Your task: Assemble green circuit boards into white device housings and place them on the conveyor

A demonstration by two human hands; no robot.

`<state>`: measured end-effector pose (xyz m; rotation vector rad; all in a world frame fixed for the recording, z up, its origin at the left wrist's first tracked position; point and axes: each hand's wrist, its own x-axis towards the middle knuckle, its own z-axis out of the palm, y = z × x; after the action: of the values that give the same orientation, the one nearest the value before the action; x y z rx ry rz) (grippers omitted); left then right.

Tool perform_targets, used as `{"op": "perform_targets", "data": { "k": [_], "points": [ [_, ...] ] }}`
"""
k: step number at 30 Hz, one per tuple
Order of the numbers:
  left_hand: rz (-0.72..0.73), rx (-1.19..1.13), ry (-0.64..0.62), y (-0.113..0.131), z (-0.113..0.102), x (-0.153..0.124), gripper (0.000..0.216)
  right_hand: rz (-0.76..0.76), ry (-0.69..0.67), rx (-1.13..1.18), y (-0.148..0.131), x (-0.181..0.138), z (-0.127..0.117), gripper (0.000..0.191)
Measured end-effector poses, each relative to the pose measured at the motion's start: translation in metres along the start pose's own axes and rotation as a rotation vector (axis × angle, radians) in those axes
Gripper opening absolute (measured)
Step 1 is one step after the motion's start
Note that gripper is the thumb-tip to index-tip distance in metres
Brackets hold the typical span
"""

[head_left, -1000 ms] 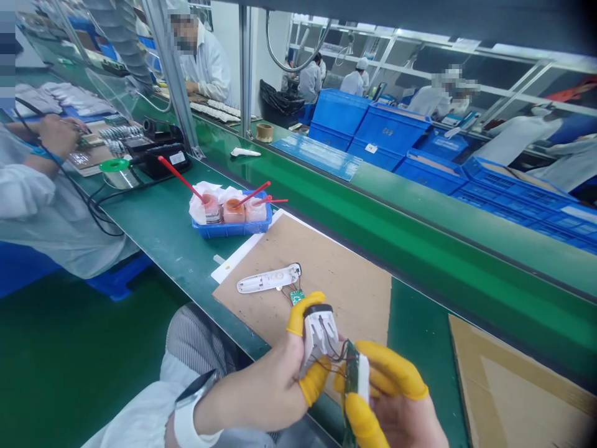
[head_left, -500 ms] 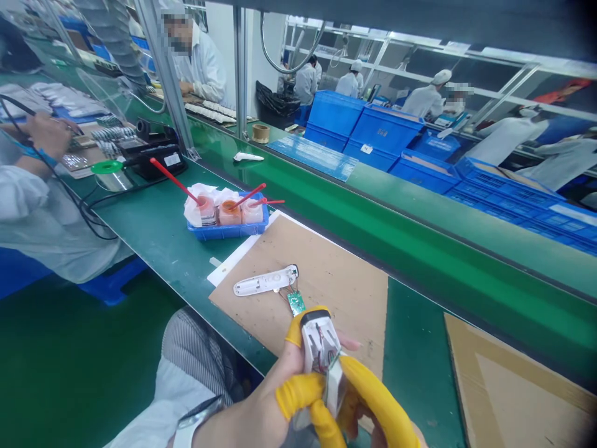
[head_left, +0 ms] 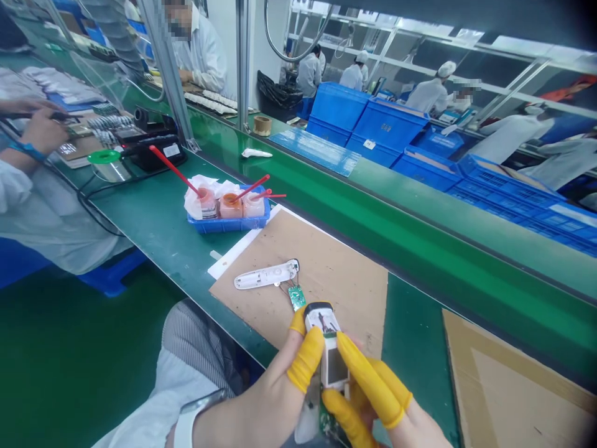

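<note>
At an assembly bench, the left hand [head_left: 275, 398] and right hand [head_left: 387, 404] — fingertips in yellow cots — clamp together on a white device housing [head_left: 326, 348], held upright above the bench's near edge. The step appears to be seating its small display; the next move likely calls for even thumb pressure. A second housing [head_left: 265, 275] — wired to a green board [head_left: 296, 298] — lies on cardboard [head_left: 340, 280] just beyond.

Electronics assembly factory — long green conveyor line [head_left: 373, 205] ran through, workers in white coats and caps [head_left: 433, 93] sat at stations, stacked blue plastic crates [head_left: 368, 124] behind, cardboard work mat [head_left: 326, 274] and small circuit board [head_left: 295, 297] on bench.
</note>
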<state>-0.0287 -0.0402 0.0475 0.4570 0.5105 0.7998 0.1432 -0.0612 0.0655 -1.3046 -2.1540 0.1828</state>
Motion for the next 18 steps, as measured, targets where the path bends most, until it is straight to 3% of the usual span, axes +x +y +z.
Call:
{"op": "perform_targets", "data": {
  "k": [7,11,14,18],
  "points": [
    [-0.019,-0.131,0.100,0.000,0.018,0.011,0.052,-0.056,0.132,-0.089,0.001,0.003,0.008,0.046],
    [-0.103,-0.148,0.176,0.006,0.020,0.012,0.047,-0.098,0.055,-0.128,-0.003,0.005,0.001,0.058],
    [-0.146,-0.160,0.133,0.010,0.021,0.014,0.046,-0.134,0.013,-0.184,-0.001,0.006,-0.002,0.061],
    [-0.125,-0.109,0.121,0.013,0.024,0.016,0.047,-0.211,0.086,-0.167,0.004,0.010,0.001,0.061]
  ]
}}
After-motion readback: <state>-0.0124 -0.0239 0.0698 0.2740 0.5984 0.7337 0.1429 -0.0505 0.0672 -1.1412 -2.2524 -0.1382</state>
